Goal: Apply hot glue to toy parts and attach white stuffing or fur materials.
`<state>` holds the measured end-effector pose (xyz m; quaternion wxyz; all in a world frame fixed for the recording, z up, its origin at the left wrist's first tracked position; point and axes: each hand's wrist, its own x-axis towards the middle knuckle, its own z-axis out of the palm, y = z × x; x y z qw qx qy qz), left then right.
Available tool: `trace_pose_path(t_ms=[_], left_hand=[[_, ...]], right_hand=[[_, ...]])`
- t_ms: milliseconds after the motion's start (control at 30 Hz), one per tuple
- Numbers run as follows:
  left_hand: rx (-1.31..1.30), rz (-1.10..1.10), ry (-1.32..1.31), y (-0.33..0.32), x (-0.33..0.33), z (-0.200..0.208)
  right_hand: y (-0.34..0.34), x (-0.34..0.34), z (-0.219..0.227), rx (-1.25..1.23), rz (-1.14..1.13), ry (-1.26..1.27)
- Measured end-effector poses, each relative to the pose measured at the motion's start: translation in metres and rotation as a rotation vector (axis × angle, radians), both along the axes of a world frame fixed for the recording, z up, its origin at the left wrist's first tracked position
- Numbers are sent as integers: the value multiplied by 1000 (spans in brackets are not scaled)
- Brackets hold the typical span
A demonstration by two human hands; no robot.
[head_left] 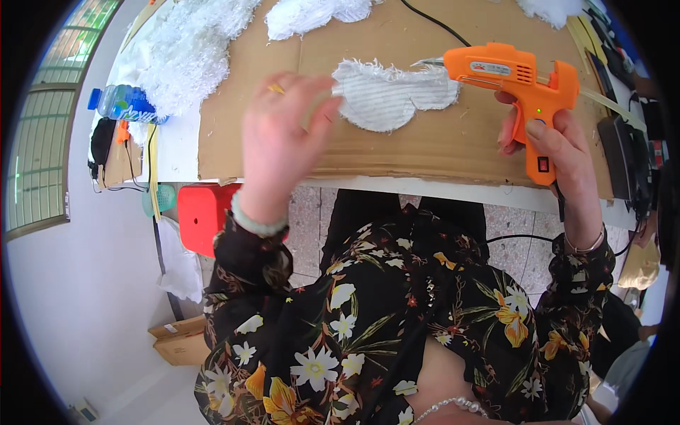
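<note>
Your right hand point(575, 152) wraps the handle of an orange glue gun point(524, 71), fingers curled at the trigger, thumb along the near side. Nozzle points left, by the far right edge of a white cloth piece point(379, 99); contact cannot be told. A pale glue stick point(610, 104) runs out of the gun's back, to the right.

Your left hand point(280, 134) is blurred, just beside the cloth's left end: fingers bent, thumb apart from them. You may or may not be pinching something at the tips; cannot tell.

Cloth lies flat, wavy-outlined, frayed, faintly striped, on brown cardboard point(453, 152) between your hands. Far side: a white fluffy piece point(319, 15) and a black cable point(439, 23). Far left: a shaggy white heap point(191, 57), a bottle point(127, 103) on its side against it. Near left, below the table edge: a red stool point(204, 221).
</note>
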<state>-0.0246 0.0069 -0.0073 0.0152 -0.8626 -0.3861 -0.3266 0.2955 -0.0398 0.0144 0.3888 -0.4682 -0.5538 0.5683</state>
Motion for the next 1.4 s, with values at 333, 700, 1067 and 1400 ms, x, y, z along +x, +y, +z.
trace_pose_path(t_ms=[333,700,1067,1400], left_hand=[[-410,-25,-62,68,2,-1],[-560,-15,-162,70,10,1],[-581,-72,-127,74,19,-14],[-577,-65,-128,71,20,-12]], right_hand=[[15,-44,19,-23,213,-220],[22,-69,17,186,185,-537],[22,-60,2,256,134,-663],[20,-61,7,260,155,-703]])
